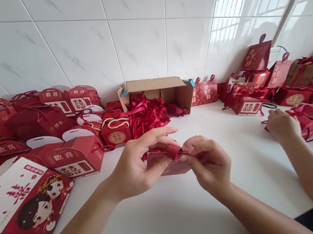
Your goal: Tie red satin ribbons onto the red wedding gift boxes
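Observation:
In the middle of the white table stands a small red gift box [173, 167], partly hidden behind my hands. A red ribbon [175, 152] curls in a loop at its top. My left hand [136, 165] pinches the ribbon's left side between thumb and fingers, the index finger stretched above it. From the right, my right hand [209, 160] pinches the other side of the ribbon with thumb and forefinger. The fingertips of both hands nearly meet over the box.
An open cardboard box [153, 83] spills red ribbons [146, 112] behind my hands. Finished-looking red gift boxes [74, 157] crowd the left, with a large white-and-red box [27, 200] in front. At right, another person's hands [283, 125] handle a red box [309, 124].

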`<state>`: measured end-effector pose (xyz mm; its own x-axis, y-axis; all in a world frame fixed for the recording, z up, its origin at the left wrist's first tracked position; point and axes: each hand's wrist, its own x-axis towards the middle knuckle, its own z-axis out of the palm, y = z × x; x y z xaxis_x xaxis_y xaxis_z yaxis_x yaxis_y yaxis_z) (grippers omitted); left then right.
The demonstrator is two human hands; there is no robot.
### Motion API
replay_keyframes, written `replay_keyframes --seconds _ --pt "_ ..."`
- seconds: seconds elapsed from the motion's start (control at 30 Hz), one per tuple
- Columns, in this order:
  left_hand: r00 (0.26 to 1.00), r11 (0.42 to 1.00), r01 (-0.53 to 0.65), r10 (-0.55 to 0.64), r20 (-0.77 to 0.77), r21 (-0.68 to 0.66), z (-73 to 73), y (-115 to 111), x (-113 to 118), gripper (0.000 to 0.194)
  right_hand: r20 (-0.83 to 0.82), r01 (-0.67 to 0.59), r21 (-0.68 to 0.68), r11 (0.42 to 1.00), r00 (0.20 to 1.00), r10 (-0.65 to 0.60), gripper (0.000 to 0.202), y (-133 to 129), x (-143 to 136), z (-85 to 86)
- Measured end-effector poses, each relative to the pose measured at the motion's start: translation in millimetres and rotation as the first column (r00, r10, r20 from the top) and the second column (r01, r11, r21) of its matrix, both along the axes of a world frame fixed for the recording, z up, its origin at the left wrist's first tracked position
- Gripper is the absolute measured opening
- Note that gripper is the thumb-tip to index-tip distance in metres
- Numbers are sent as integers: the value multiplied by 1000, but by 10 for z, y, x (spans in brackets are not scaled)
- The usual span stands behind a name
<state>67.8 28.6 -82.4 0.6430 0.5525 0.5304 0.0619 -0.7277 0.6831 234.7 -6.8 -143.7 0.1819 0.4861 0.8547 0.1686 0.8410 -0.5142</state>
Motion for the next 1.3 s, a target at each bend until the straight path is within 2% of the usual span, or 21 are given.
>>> replay_keyframes --seconds 0.13,0.33,0.5,0.7,0.8,0.9,1.07,1.2,1.3 --pt "998 996 -55 56 -21 64 -31 23 14 34 -11 9 -26 1000 1000 -9 21 26 -13 0" --pt "988 988 -157 157 1 4 -64 19 76 35 -69 38 -92 995 997 -45 15 54 -37 -15" --pt "976 976 -215 213 -51 -38 -81 46 98 34 -110 53 -230 972 991 -80 14 72 -56 -40" --pt "968 960 -250 243 -66 -124 -140 112 108 39 -195 -104 -453 886 981 16 20 139 -18 -32" --pt "961 950 -278 272 -61 -140 -150 104 118 44 -179 -179 -515 838 979 100 27 167 17 -12" --pt "959 947 -281 273 -72 -153 -146 89 114 46 -149 -241 -552 798 970 190 24 166 59 15" --pt "967 945 -253 244 -71 -206 -116 75 114 41 25 -83 -525 847 993 112 18 113 113 72" --pt "962 932 -274 266 -64 -239 -97 62 137 32 -12 -118 -531 839 991 132 16 93 100 79" --pt "965 922 -262 258 -52 -284 -115 65 153 30 4 -63 -434 899 997 71 9 98 68 43"
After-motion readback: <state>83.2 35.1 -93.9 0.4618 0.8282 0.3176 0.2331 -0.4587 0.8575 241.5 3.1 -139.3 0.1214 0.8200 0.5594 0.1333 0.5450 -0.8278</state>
